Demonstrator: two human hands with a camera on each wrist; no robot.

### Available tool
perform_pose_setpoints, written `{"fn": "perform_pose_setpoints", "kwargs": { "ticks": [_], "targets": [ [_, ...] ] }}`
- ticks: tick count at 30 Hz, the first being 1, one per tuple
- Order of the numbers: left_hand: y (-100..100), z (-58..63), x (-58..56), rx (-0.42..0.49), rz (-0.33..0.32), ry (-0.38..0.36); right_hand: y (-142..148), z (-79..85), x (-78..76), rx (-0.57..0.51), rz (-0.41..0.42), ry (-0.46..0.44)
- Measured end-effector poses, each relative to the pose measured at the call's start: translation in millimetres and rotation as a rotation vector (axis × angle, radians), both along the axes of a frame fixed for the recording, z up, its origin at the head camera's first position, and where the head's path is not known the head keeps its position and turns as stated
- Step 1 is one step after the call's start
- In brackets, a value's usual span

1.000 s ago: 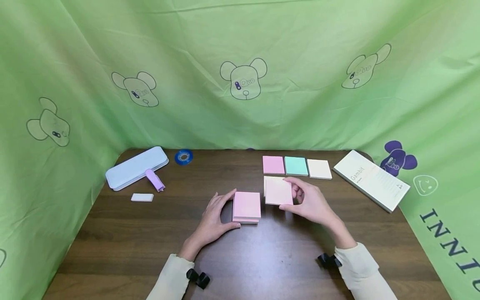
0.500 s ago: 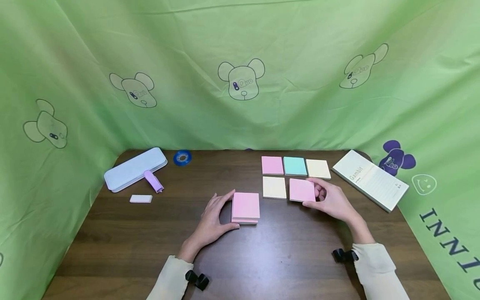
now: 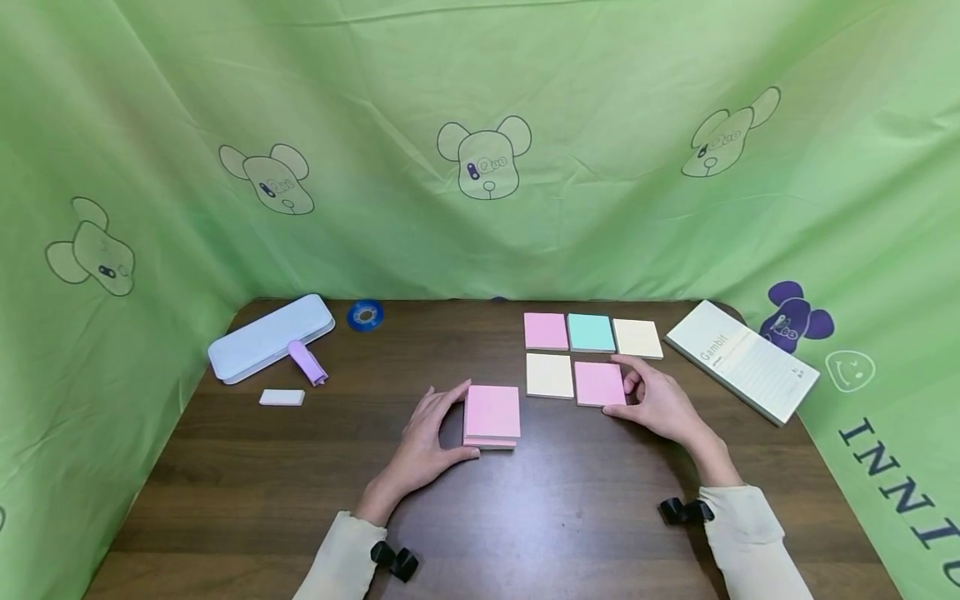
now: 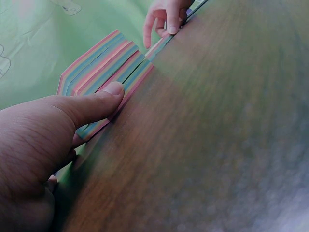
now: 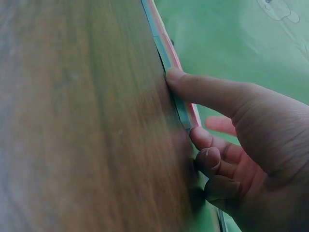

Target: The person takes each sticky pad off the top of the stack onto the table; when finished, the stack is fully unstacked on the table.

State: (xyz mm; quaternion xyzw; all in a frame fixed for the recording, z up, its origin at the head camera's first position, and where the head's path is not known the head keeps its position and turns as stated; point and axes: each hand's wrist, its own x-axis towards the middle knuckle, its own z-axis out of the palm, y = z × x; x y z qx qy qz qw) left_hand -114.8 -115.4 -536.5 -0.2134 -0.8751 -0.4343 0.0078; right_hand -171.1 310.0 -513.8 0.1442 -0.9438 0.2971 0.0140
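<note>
My left hand holds a stack of sticky note pads by its near and far edges, mostly pink on top. In the left wrist view the stack's sides show pink, teal and yellow stripes, with the thumb on one side. To the right, my right hand pinches a pink sticky note pad by its edges, low at the table, beside a cream pad. In the right wrist view my thumb presses the edge of a striped pad, while other fingers curl below.
Behind lie a pink pad, a teal pad and a cream pad in a row. A notebook lies far right. At left are a pale blue case, a purple object, a white block and blue tape.
My right hand has carried its pad rightward from over the cream pad, then slightly left and nearer, down beside it. The left hand has stayed on the stack.
</note>
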Motion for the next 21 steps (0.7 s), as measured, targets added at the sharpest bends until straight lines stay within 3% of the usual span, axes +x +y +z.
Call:
{"fn": "perform_pose_setpoints", "kwargs": {
  "ticks": [12, 21],
  "targets": [
    [-1.8, -0.9, 0.9, 0.018, -0.002, 0.020, -3.1, -4.2, -2.4, -0.044, -0.036, 0.050],
    [-0.6, -1.6, -0.1, 0.009, -0.003, 0.015, -6.2, 3.2, 0.9, -0.006, -0.064, 0.012]
  ]
}}
